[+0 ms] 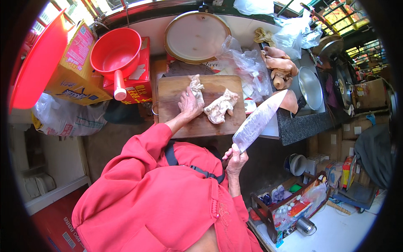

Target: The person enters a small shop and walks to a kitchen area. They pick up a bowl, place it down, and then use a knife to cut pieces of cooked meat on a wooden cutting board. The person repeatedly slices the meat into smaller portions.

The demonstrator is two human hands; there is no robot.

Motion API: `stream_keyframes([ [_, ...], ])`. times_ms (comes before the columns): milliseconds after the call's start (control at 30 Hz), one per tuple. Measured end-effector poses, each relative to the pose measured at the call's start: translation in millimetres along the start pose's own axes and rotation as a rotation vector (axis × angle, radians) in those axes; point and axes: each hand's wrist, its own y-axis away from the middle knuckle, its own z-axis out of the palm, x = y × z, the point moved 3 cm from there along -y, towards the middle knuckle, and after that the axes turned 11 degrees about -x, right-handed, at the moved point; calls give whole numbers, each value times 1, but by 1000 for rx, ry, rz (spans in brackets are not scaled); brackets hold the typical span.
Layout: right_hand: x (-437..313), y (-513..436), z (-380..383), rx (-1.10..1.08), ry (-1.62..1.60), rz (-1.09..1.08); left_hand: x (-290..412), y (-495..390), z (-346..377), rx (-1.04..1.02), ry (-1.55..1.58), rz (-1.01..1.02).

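Observation:
My left hand (190, 103) rests on a pale piece of meat (197, 89) on the wooden cutting board (170, 123), its fingers spread along the piece. A second, larger piece of pale meat (221, 107) lies on the board just right of that hand, apart from it. My right hand (236, 159) is off the board's lower right corner and grips a large kitchen knife (259, 121). The broad blade points up and to the right, clear of the meat on the board, and its tip overlaps a piece of pinkish meat (289, 102) in the view.
More meat (281, 64) lies on the right counter beside a metal bowl (310, 88). Clear plastic bags (250, 71) lie behind the board, near a round lid-like disc (197, 36). To the left, a red plastic dipper (116, 53) stands on a red box (135, 91).

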Motion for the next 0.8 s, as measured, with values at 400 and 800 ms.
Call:
stream_keyframes([
  [400, 3, 12, -4, 51, 146, -3, 48, -17, 41, -324, -333, 333],
  [800, -2, -11, -25, 43, 178, 29, 50, -27, 65, -603, -75, -127],
])
